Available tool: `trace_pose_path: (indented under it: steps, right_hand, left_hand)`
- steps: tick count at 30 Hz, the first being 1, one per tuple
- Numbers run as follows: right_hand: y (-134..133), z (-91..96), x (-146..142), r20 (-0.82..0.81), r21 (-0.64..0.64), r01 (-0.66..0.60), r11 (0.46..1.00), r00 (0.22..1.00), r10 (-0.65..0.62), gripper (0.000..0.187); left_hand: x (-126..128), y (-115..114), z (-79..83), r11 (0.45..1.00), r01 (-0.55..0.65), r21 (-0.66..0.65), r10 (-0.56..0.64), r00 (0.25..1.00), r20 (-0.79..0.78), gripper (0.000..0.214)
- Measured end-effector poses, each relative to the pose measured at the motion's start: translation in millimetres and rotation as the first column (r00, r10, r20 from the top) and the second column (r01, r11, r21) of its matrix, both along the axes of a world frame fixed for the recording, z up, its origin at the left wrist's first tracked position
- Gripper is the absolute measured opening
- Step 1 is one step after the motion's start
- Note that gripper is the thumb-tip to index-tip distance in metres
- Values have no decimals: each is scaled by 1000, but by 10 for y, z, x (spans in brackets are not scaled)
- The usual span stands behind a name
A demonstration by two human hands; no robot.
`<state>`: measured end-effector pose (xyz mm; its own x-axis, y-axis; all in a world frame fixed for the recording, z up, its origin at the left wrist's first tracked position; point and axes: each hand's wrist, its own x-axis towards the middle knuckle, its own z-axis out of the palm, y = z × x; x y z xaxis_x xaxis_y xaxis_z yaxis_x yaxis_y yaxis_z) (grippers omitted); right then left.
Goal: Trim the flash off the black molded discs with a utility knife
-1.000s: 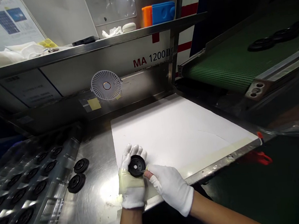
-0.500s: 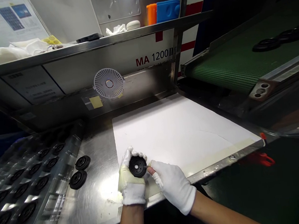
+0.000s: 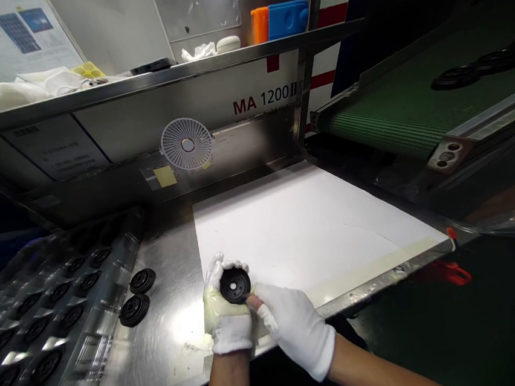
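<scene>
My left hand (image 3: 226,317), in a white glove with a yellowish palm, is closed around a round black wheel-like part (image 3: 242,290) with a pale hole at its centre. The part is held above the bench's front edge, its face towards me. My right hand (image 3: 294,326), in a white glove with the thumb tip bare, pinches at the part's lower right rim. Whatever sits between that thumb and finger is too small to make out. Two more black round parts (image 3: 142,280) lie on the metal bench to the left.
Clear plastic trays (image 3: 82,331) with several black parts fill the left side. A white sheet (image 3: 297,225) covers the bench's middle. Behind it stand a small fan (image 3: 187,144) and a shelf (image 3: 208,63). A green conveyor (image 3: 382,120) carries black parts at the right.
My right fingers have moved slightly down and left along the part's rim. The thin tip seen between them earlier is no longer distinct. The part has tilted and shifted a little.
</scene>
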<state>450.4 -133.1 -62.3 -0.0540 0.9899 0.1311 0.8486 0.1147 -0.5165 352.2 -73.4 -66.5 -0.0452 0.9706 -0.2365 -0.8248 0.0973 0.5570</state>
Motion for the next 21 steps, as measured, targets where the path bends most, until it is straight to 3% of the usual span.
trace_pose_path:
  steps: [4,12,14,18,21]
  right_hand:
    - [31,-2,18,28,23,60,998,998,-61,25]
    - [-23,-20,-114,9,2,29,1000,1000,-29,27]
    - [-23,-21,-109,2,10,20,1000,1000,-20,26]
    - [24,-35,-19,2,35,39,999,999,-39,25]
    - [47,-60,33,20,35,73,997,997,-74,21]
  left_hand:
    - [-6,3,-24,997,17,79,-13,999,-42,16]
    - [20,45,-39,998,-68,-12,69,996,60,18]
    - [-7,36,7,1000,-9,-27,10,999,48,25]
    - [-79,8,100,963,257,-75,-252,965,75,36]
    - [-76,18,113,964,242,-107,-230,966,116,23]
